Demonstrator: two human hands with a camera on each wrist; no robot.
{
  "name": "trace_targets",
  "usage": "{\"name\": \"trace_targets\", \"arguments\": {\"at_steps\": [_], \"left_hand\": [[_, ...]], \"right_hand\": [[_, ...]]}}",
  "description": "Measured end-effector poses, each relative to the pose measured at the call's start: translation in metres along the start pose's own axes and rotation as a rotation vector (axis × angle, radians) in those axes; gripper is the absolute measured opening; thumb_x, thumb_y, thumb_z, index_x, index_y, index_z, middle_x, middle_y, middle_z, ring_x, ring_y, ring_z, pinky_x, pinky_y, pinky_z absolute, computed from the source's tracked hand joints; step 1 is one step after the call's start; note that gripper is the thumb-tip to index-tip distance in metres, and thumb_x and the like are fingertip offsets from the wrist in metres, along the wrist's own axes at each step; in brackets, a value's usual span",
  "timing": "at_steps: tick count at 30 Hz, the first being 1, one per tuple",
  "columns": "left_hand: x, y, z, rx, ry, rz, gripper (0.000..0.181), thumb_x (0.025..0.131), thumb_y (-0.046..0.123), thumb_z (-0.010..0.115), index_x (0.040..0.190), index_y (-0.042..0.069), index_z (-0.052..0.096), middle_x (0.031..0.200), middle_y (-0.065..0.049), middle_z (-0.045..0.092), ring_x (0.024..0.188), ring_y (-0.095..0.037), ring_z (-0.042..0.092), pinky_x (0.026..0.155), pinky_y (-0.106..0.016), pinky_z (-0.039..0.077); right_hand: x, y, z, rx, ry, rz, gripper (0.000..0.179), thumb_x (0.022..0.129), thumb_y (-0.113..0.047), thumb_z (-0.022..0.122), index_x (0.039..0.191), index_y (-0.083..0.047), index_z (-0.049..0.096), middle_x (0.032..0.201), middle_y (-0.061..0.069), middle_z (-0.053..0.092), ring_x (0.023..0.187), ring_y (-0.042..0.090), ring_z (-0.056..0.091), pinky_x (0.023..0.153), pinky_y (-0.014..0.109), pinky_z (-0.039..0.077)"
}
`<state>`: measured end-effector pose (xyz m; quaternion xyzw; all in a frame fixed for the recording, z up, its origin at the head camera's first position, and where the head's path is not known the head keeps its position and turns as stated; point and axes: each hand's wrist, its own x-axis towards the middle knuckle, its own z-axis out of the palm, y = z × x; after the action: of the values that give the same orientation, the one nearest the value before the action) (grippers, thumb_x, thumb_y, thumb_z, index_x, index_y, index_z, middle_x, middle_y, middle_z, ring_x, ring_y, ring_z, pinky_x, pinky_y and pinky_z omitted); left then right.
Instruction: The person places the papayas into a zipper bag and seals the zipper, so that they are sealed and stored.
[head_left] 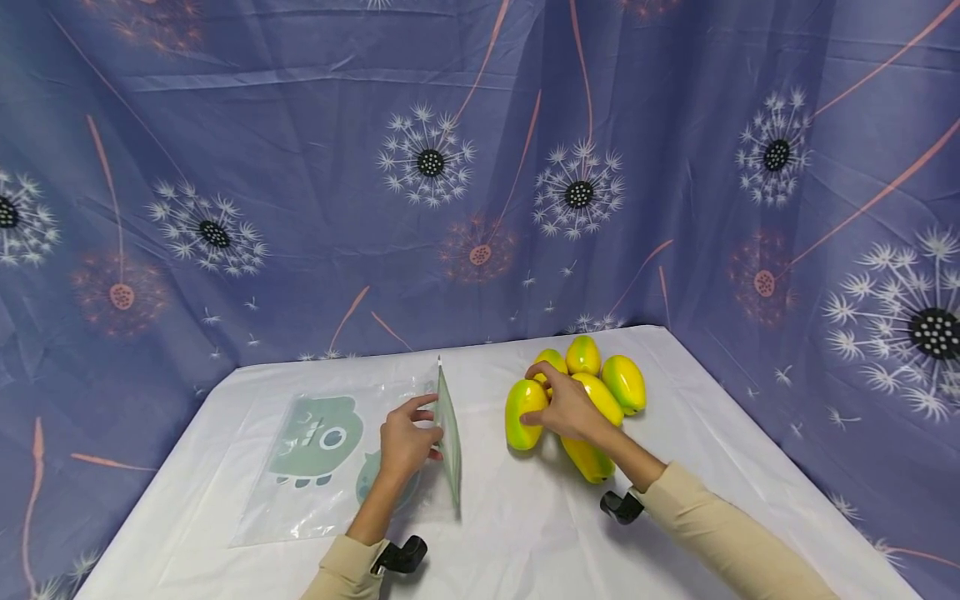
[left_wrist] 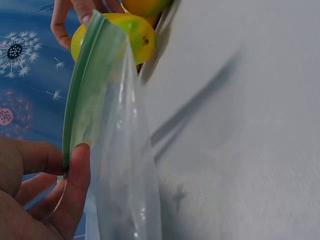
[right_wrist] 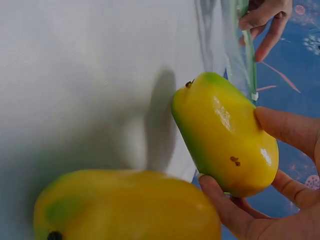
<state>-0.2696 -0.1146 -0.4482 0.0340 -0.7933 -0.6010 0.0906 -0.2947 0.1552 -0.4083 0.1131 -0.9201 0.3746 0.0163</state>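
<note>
the left hand and right hand are bare. the left sleeve and right sleeve are plain beige cloth, ending in cuffs. small, rounded and black, the left wrist camera and right wrist camera sit beside them.

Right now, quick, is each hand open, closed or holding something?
Left hand: holding, pinching the green zip edge of a clear plastic bag.
Right hand: holding a shiny yellow-and-green oval fruit between thumb and fingers.

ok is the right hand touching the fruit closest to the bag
Touching. The right wrist view shows the right hand gripping the yellow-green fruit, its thumb on one side and a fingertip against another.
</note>
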Motion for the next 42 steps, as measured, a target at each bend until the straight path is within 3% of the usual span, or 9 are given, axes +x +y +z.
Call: {"name": "trace_targets", "arguments": {"at_steps": [11, 19, 25, 33, 42], "left_hand": [[0.001, 0.005, 0.004, -0.036, 0.029, 0.017, 0.060, 0.070, -0.015, 0.059, 0.124, 0.008, 0.073, 0.107, -0.026, 0.072, 0.049, -0.026, 0.068, 0.051, -0.043, 0.061], [0.000, 0.012, 0.005, -0.030, 0.051, 0.033, 0.058, 0.071, -0.013, 0.061, 0.123, 0.009, 0.075, 0.105, -0.022, 0.074, 0.056, -0.026, 0.070, 0.051, -0.039, 0.061], [-0.001, 0.016, 0.005, -0.030, 0.050, 0.036, 0.057, 0.073, -0.011, 0.063, 0.123, 0.013, 0.075, 0.103, -0.019, 0.075, 0.054, -0.022, 0.069, 0.053, -0.043, 0.062], [-0.002, 0.017, 0.008, -0.083, 0.028, 0.032, 0.056, 0.073, -0.012, 0.063, 0.123, 0.011, 0.075, 0.105, -0.022, 0.073, 0.053, -0.019, 0.066, 0.053, -0.043, 0.062], [-0.001, 0.025, 0.010, -0.146, 0.012, 0.001, 0.054, 0.077, -0.011, 0.064, 0.126, 0.009, 0.073, 0.110, -0.025, 0.069, 0.055, -0.019, 0.066, 0.053, -0.042, 0.062]], "right_hand": [[-0.001, -0.020, -0.003, 0.189, 0.084, -0.037, 0.070, 0.074, -0.021, 0.089, 0.137, -0.021, 0.057, 0.130, 0.013, 0.062, 0.102, 0.030, 0.065, 0.084, 0.039, 0.059], [-0.003, -0.037, 0.005, 0.309, 0.161, -0.052, 0.070, 0.076, -0.017, 0.088, 0.139, -0.018, 0.058, 0.137, 0.014, 0.057, 0.103, 0.034, 0.064, 0.087, 0.043, 0.058], [-0.005, -0.040, 0.016, 0.310, 0.193, -0.077, 0.070, 0.076, -0.016, 0.088, 0.140, -0.016, 0.059, 0.140, 0.012, 0.058, 0.103, 0.032, 0.064, 0.089, 0.043, 0.058], [-0.006, -0.041, 0.028, 0.332, 0.183, -0.023, 0.070, 0.075, -0.022, 0.089, 0.138, -0.022, 0.059, 0.124, 0.014, 0.058, 0.098, 0.030, 0.062, 0.077, 0.034, 0.058], [-0.005, -0.039, 0.035, 0.370, 0.220, -0.023, 0.069, 0.075, -0.021, 0.089, 0.137, -0.017, 0.059, 0.118, 0.015, 0.065, 0.091, 0.029, 0.063, 0.070, 0.029, 0.055]]}}
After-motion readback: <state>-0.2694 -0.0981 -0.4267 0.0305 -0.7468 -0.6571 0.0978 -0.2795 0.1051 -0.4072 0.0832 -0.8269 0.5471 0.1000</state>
